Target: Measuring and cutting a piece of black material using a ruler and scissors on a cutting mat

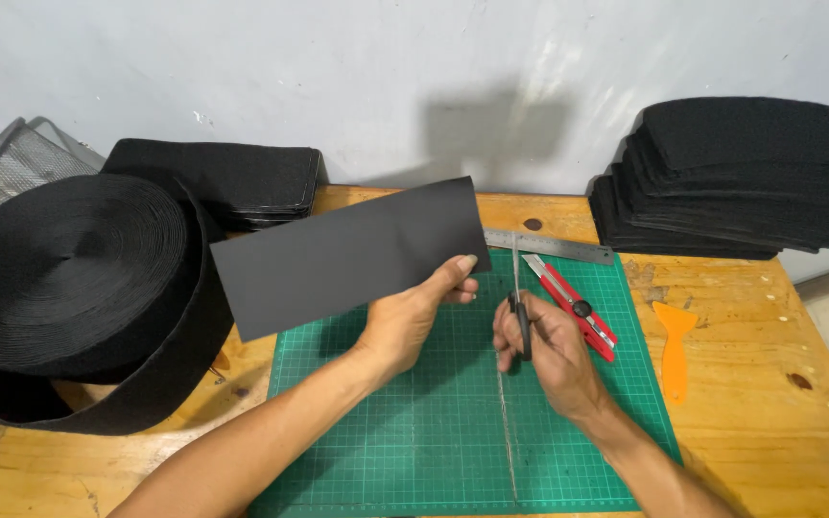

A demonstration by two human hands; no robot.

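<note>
Now two hands (405, 321) (544, 350) hold one sheet (347, 254), one scissors (518, 297).

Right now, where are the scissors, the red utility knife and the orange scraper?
scissors (518, 309): head view, on the black handles inside the right hand.
red utility knife (578, 309): head view, middle of its red body on the green mat.
orange scraper (674, 338): head view, on its blade, above the handle.

The left hand (405, 321) pinches the lower right edge of a black rectangular sheet (347, 254), held tilted above a green cutting mat (414, 432). The right hand (544, 350) grips scissors (518, 297), blades pointing up just beside the sheet. A red utility knife (573, 307) and steel ruler (549, 247) lie nearby.
</note>
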